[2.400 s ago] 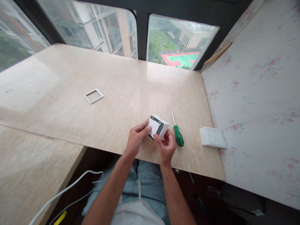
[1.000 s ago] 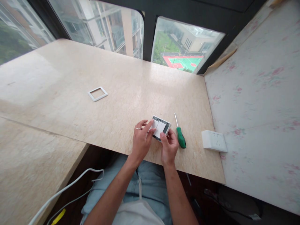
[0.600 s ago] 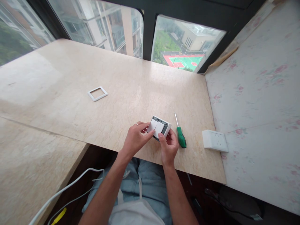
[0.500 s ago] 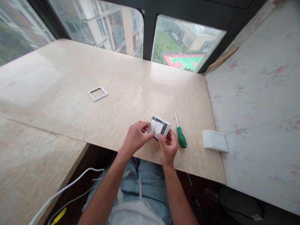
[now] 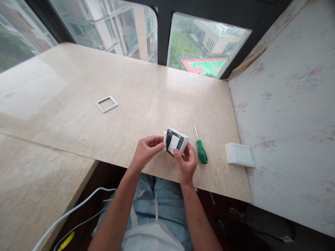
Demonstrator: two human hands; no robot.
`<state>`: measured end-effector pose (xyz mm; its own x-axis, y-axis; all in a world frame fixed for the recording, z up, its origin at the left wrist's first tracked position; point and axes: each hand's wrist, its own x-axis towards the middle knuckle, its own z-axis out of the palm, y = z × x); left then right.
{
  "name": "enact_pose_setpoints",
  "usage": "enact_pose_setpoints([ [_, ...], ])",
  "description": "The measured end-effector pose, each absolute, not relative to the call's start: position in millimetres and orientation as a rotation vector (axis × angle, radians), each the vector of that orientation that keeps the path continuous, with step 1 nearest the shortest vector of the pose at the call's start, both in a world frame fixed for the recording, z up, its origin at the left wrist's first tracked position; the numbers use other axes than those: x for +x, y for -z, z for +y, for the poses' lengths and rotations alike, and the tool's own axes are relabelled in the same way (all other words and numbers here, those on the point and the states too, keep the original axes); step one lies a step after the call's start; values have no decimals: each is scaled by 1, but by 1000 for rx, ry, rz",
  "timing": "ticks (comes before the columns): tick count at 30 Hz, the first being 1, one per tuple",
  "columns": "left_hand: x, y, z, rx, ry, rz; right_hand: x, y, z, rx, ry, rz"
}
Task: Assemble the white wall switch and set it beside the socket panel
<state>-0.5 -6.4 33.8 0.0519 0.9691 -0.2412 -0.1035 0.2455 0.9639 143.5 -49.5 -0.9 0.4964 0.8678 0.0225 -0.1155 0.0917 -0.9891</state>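
A white wall switch (image 5: 173, 143) with a dark inner frame is gripped in my right hand (image 5: 187, 163), thumb on its front edge and fingers behind. One white rocker sits on its right half; the left half shows bare dark mechanism. My left hand (image 5: 149, 148) pinches the loose white rocker (image 5: 164, 136), held edge-on just left of the switch. Just right of my right hand lies a screwdriver (image 5: 201, 151) with a green handle, its shaft pointing toward the window. Farther off to the left, a white rectangular cover frame (image 5: 106, 104) lies flat on the countertop.
The beige stone countertop (image 5: 146, 94) runs to the window and ends at my lap. A white socket box (image 5: 240, 154) stands against the flowered wall (image 5: 288, 115) on the right. A white cable (image 5: 70, 209) hangs at lower left.
My left hand has drawn the left rocker off the switch and moved slightly left with it, uncovering the dark mechanism. My right hand still holds the switch.
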Motion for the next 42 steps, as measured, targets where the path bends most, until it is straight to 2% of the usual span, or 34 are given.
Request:
enact_pose_setpoints([
  [10,-1,-26,-6,951,-1102,1197,143,12,-54,-1351,-756,-900],
  [22,-1,-22,-11,1113,-1143,1184,141,1,-56,-1355,-589,-1035],
  [42,1,-24,-13,1285,-1204,1260,141,11,-56,-1364,-644,-944],
])
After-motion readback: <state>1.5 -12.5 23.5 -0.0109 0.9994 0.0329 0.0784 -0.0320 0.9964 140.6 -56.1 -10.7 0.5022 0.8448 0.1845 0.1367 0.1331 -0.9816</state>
